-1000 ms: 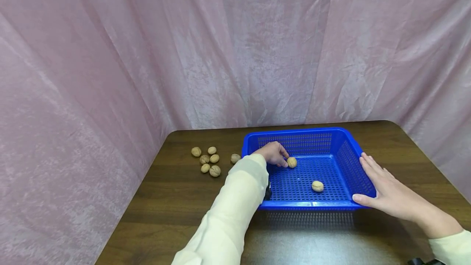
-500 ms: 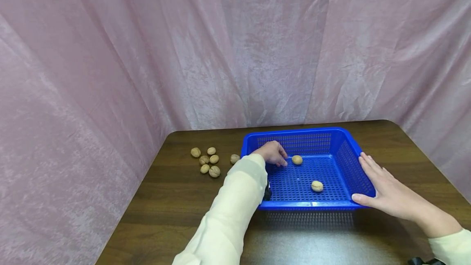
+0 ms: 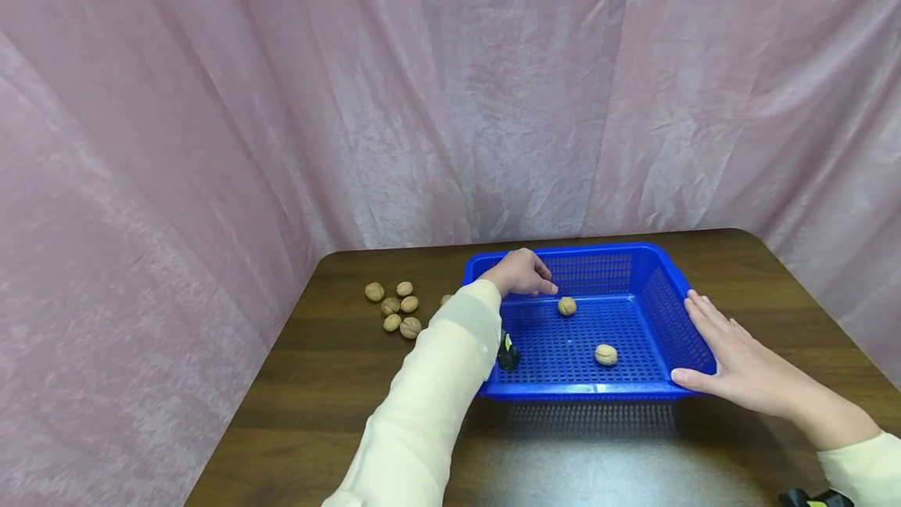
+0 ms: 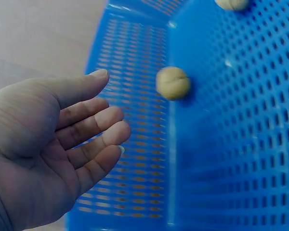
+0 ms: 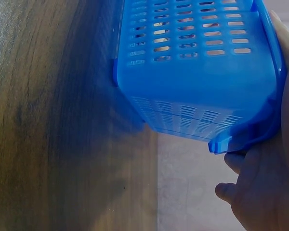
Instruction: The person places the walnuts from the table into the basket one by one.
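Note:
A blue plastic basket [image 3: 563, 390] stands on the wooden table, two walnuts on its perforated floor. One walnut [image 3: 566, 306] lies toward the back wall, just right of my left hand [image 3: 522, 272]; the other walnut [image 3: 606, 354] lies nearer the front right. My left hand hovers over the basket's back left part, holding nothing. In the left wrist view its fingers [image 4: 103, 122] are loosely bent, apart from the nearer walnut [image 4: 173, 83]. My right hand [image 3: 732, 362] rests along the basket's right rim with its fingers extended and thumb on the front corner.
Left of the basket several loose walnuts [image 3: 390, 306] lie in a group on the table [image 3: 317, 390]. Another walnut [image 3: 446, 299] is mostly hidden behind my left sleeve. A pink curtain [image 3: 521, 100] hangs behind the table.
The back walnut has left my left fingers and moved slightly right within the basket. My left hand has risen and drawn back from it. My right hand stays at the rim.

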Tool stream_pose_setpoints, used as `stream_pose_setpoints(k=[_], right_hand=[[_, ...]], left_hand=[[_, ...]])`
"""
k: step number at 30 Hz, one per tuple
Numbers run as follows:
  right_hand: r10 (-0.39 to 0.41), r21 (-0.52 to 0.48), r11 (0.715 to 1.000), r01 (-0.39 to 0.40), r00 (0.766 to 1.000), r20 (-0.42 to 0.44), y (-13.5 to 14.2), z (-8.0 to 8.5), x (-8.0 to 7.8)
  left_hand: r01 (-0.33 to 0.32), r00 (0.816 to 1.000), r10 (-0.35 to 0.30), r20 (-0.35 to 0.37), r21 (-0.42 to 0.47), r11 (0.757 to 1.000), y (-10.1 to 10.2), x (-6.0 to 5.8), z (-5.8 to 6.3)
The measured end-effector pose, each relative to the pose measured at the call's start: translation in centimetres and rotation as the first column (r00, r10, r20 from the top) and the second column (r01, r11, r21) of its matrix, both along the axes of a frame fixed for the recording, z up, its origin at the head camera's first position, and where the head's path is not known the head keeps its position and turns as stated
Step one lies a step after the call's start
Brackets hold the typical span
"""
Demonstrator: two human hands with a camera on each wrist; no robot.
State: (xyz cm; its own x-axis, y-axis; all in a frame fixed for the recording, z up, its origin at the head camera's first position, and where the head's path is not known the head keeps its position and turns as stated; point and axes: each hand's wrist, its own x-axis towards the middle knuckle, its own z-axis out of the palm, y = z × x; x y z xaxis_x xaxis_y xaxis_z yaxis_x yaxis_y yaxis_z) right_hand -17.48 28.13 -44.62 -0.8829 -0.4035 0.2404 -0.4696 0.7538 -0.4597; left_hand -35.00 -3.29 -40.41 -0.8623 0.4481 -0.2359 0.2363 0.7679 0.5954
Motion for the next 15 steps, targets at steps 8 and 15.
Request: stream_pose_setpoints(k=[8,15], right_hand=[[-0.002,0.012,1.000,0.002,1.000,-0.001,-0.1,0.1,0.0],[-0.005,0.015,1.000,0.005,1.000,0.003,0.0,0.2,-0.1]], left_hand=[[0.080,0.989,-0.076,-0.126,0.030,0.996,-1.9,1.2,5.3],[0.027,0.989,-0.009,-0.151,0.115,0.993,-6.5,1.7,9.3]])
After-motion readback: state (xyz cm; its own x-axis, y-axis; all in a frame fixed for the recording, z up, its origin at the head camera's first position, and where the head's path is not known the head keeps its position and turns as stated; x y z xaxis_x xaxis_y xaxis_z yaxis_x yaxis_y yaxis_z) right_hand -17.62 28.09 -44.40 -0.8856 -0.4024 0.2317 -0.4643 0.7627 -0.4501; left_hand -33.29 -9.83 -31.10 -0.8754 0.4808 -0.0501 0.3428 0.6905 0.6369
